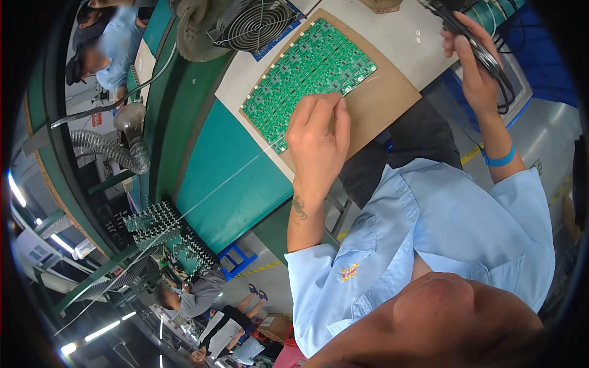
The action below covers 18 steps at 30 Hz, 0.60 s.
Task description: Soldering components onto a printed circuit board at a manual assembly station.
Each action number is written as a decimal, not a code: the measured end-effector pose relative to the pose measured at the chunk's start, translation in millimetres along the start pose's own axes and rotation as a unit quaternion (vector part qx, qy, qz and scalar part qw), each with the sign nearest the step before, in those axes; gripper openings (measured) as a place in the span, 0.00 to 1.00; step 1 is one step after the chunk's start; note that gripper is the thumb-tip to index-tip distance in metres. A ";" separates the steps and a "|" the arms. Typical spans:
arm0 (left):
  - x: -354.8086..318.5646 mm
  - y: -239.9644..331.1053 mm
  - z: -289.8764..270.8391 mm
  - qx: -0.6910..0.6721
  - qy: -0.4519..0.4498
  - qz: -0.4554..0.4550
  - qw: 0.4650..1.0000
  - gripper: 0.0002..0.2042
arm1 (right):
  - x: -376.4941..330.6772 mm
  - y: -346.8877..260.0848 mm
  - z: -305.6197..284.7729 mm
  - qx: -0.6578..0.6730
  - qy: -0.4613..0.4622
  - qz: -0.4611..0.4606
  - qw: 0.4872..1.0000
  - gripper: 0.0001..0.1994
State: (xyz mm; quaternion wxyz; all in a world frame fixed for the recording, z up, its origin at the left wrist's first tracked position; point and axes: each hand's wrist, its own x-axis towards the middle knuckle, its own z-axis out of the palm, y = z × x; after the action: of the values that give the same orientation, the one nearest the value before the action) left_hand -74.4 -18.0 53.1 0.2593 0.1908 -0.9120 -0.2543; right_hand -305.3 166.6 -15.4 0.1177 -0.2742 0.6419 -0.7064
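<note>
A green circuit board panel [313, 76], crowded with small parts, lies on a brown board [383, 104] on the bench. My left hand [319, 132] is over the panel's near edge, thumb and fingertips pinched on a thin silvery solder wire [236, 170]. The wire's short end sticks out past the fingertips above the panel, and its long length stretches away to the lower left. At the upper right, away from the panel, my right hand [478, 70] is closed around a looped black cable [491, 61]. The dark thing above that hand is partly cut off by the picture's edge.
A black fan [257, 27] with a round guard stands behind the panel. Beside it is a grey fume duct [199, 30]. A green conveyor frame [172, 116] runs along the left. A blue bin [521, 86] sits below my right hand. Several people work farther off.
</note>
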 end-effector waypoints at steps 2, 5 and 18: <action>6.0 4.4 3.4 -0.032 -0.017 0.004 0.999 0.05 | -9.9 1.6 -10.7 0.015 -0.016 -0.095 0.995 0.21; 4.3 16.3 7.8 -0.075 -0.033 -0.019 0.996 0.05 | -28.1 -7.8 17.7 0.120 -0.044 -0.091 0.988 0.24; -0.2 26.3 25.6 -0.120 -0.036 -0.021 0.992 0.05 | -35.8 -19.5 29.5 0.148 -0.135 0.019 0.980 0.28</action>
State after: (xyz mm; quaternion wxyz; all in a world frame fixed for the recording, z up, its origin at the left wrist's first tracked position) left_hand -94.6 12.4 49.0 0.2419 0.1683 -0.8794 -0.3739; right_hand -256.3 163.2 -4.1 0.2554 -0.3343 0.5136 -0.7478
